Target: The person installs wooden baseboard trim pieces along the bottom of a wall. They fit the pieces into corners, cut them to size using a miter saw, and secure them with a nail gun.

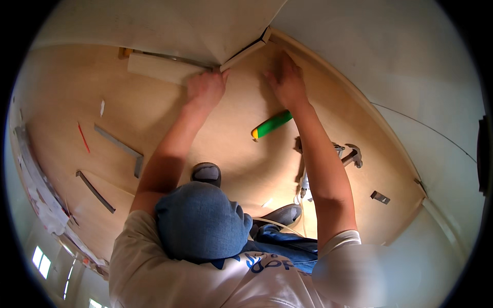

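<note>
my left fingertips are folded out of sight at the end of the pale strip (163,69), so i cannot tell whether the left hand (206,88) grips it or only presses against it. the fingers of the right hand (289,84) are in shadow and their tips are hard to make out. my right forearm covers part of a tool with a hose (304,184) and part of the hammer (353,155); the kind of tool is unclear. a pale blurred shape hides the lower right, and the fisheye rim cuts off the edges of the room.

the working surface is a light tan floor (233,110) bounded by pale walls. narrow trim (245,55) runs along the base of the wall at the top, near the corner; the pale strip lies on the floor to its left, along the same wall. a green handle (275,123) with a yellow end lies between my forearms. a grey metal square (120,143), a thin red stick (83,137) and a dark curved bar (95,191) lie to the left. windows show at lower left.

both arms extend forward past my denim knee (203,222). the left hand is bent inward, fingers curled, beside the near end of the trim. the right hand is spread, thumb away from the fingers, pointing toward the corner.
</note>
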Available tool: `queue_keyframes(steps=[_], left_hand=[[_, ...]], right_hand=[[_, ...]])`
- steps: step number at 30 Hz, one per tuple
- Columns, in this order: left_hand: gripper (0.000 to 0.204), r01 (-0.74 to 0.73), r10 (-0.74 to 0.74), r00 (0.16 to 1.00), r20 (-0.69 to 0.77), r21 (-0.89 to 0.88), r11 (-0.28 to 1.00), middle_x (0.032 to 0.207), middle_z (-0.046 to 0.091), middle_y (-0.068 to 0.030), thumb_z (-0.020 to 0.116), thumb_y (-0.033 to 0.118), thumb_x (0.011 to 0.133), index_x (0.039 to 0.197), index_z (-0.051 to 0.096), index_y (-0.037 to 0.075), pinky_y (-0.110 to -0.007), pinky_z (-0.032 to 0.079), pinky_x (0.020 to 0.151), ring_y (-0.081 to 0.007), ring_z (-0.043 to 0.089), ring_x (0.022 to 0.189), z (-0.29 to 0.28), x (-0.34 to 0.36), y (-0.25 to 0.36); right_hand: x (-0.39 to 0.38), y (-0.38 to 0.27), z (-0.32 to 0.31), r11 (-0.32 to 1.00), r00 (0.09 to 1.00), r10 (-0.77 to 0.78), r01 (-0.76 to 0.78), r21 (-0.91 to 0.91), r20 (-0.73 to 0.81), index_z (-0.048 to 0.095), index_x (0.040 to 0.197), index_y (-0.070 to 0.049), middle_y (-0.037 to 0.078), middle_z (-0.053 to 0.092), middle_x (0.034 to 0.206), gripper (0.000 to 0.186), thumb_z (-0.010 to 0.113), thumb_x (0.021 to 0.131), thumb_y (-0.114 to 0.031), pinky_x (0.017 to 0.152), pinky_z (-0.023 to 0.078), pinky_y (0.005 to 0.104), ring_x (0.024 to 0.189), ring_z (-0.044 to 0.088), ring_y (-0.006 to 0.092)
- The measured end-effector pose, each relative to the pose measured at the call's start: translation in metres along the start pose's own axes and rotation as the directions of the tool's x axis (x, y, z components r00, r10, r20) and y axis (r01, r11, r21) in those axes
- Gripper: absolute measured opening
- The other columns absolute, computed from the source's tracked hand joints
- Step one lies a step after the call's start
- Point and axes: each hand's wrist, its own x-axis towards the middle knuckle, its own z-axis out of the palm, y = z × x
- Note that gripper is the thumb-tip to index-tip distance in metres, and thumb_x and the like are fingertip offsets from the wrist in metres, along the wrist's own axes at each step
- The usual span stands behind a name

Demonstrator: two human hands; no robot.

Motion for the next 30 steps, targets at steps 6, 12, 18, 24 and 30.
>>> queue_keyframes(steps=[6, 12, 18, 24, 30], left_hand=[[0.051, 0.059, -0.056, 0.997, 0.059, -0.050, 0.997, 0.072, 0.071, -0.0188, 0.048, 0.048, 0.105, 0.088, 0.071, 0.006, -0.048, 0.057, 0.057, -0.0373, 0.072, 0.067, 0.004, 0.000, -0.002], [0.051, 0.086, -0.084, 0.989, 0.119, -0.013, 0.996, 0.075, 0.073, -0.0175, 0.045, 0.049, 0.106, 0.090, 0.071, 0.007, -0.046, 0.058, 0.059, -0.0349, 0.073, 0.068, -0.006, 0.002, 0.005], [0.049, 0.111, -0.110, 0.986, 0.126, -0.006, 0.994, 0.075, 0.072, -0.0182, 0.048, 0.049, 0.105, 0.098, 0.070, 0.006, -0.050, 0.057, 0.061, -0.0383, 0.072, 0.070, -0.003, 0.002, 0.004], [0.050, 0.082, -0.083, 0.995, 0.060, 0.009, 0.997, 0.079, 0.073, -0.0171, 0.048, 0.051, 0.104, 0.096, 0.071, 0.007, -0.051, 0.058, 0.063, -0.0378, 0.072, 0.072, 0.005, 0.003, 0.001], [0.050, 0.043, -0.042, 0.995, 0.086, -0.011, 0.999, 0.078, 0.071, -0.0206, 0.051, 0.049, 0.103, 0.095, 0.070, 0.003, -0.052, 0.057, 0.063, -0.0410, 0.070, 0.072, -0.005, 0.003, -0.001]], right_hand=[[-0.028, 0.020, -0.012, 0.945, 1.000, -0.014, 0.016, -0.326, 0.008, 0.044, 0.149, -0.006, 0.018, 0.043, 0.155, 0.069, 0.064, 0.094, -0.042, 0.113, 0.037, 0.0534, 0.137, 0.042, 0.0425], [-0.036, 0.030, 0.014, 0.925, 1.000, 0.025, -0.026, -0.379, -0.008, 0.033, 0.156, -0.006, 0.019, 0.027, 0.164, 0.074, 0.055, 0.097, -0.045, 0.121, 0.021, 0.0583, 0.147, 0.029, 0.0427], [-0.037, 0.025, 0.010, 0.931, 0.999, 0.034, -0.036, -0.363, -0.012, 0.034, 0.156, -0.004, 0.020, 0.030, 0.163, 0.074, 0.055, 0.097, -0.043, 0.121, 0.019, 0.0582, 0.147, 0.028, 0.0434], [-0.036, 0.028, 0.008, 0.936, 0.999, 0.046, -0.044, -0.348, -0.002, 0.034, 0.155, -0.006, 0.018, 0.028, 0.163, 0.073, 0.055, 0.096, -0.045, 0.121, 0.018, 0.0594, 0.148, 0.026, 0.0417], [-0.037, 0.031, 0.010, 0.945, 0.998, 0.066, -0.067, -0.319, -0.015, 0.037, 0.155, -0.008, 0.016, 0.030, 0.163, 0.072, 0.052, 0.096, -0.045, 0.122, 0.017, 0.0567, 0.148, 0.027, 0.0410]])
